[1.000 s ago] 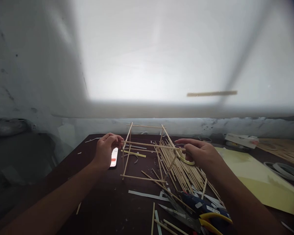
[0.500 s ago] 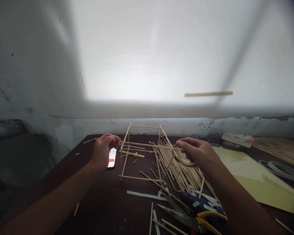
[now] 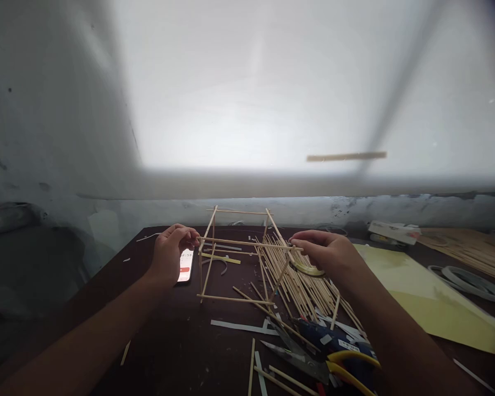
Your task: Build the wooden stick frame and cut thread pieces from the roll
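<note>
A box-shaped frame (image 3: 235, 299) of thin wooden sticks stands on the dark table. Across its near upper side runs a wooden stick (image 3: 249, 244). At the left end of that stick, my left hand (image 3: 171, 247) is closed in a pinch at the frame's corner. My right hand (image 3: 324, 248) pinches at the right end, fingertips by the other corner. Its fingers partly hide that joint. Below the right hand lies a ring of yellowish tape (image 3: 311, 270), on top of a spread pile of loose sticks (image 3: 289, 275).
A lit phone (image 3: 185, 268) lies beside my left wrist. Nearer to me are scissors (image 3: 297, 360) with yellow handles, a dark blue tool (image 3: 334, 338) and paper strips (image 3: 243, 327). At right lie a yellow sheet (image 3: 437, 302), white rings (image 3: 474, 283) and a white box (image 3: 394, 231).
The whole view has shifted slightly, so everything sits a little further left. Both hands keep their pinch at the stick's ends, and the frame looks the same.
</note>
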